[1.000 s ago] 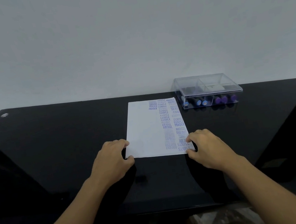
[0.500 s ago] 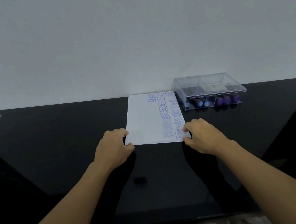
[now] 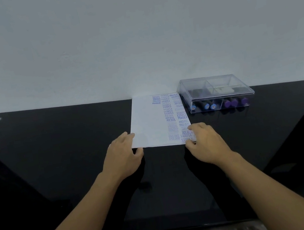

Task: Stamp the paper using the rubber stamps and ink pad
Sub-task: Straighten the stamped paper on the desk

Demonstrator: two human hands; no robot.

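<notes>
Head: paper (image 3: 148,123), black table (image 3: 63,148) (glossy), wall (image 3: 135,38)

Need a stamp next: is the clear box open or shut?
Shut. The lid lies flat over the clear box, stamps inside behind its front wall.

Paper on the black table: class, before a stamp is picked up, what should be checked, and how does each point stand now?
1. Paper flat on the table: ok.
2. Blank space left: ok, its left part is unprinted.
3. Hands free: not ok, the left hand and right hand each hold a near corner.
4. Box open: not ok, its clear lid is shut.
5. Stamps within reach: ok, they lie in the box, right of the paper.
6. Ink pad found: cannot tell.
</notes>
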